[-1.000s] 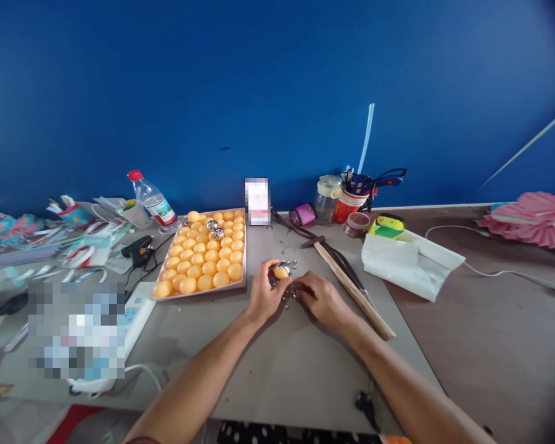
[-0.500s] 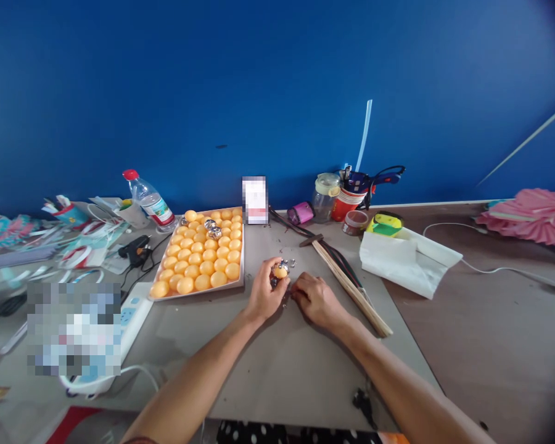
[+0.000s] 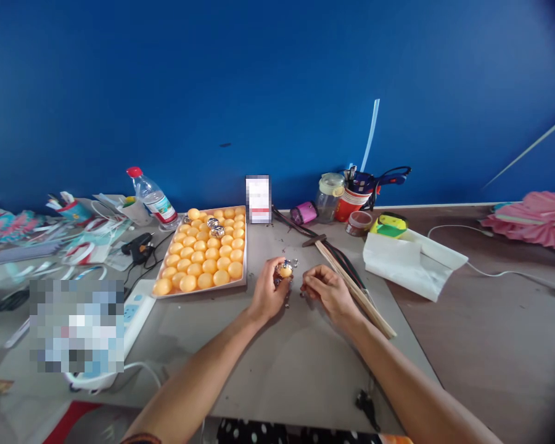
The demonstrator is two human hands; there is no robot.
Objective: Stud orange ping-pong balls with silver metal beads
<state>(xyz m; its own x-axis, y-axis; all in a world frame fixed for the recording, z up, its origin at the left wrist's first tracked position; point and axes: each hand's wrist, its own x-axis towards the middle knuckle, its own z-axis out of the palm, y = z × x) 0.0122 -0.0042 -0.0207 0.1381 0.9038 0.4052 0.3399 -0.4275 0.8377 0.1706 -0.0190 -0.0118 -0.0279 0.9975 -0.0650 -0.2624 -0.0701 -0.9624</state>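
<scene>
My left hand is closed around an orange ball partly covered in shiny silver bits. To its right, my right hand hovers low over the table, thumb and fingers pinched together; whatever is in the pinch is too small to make out. Tiny silver pieces lie on the table just beyond the ball. Left of my hands stands a shallow box filled with rows of plain orange balls. On top of these rest a few silver-covered balls.
A bundle of wooden sticks lies right of my right hand, near a white paper sheet. Behind stand a jar and a red cup. Leftward are a bottle, a glue gun and a power strip.
My right hand has drawn away from the ball to the right, its fingers now pinched. My left hand keeps its hold on the ball. The whole view has shifted slightly.
</scene>
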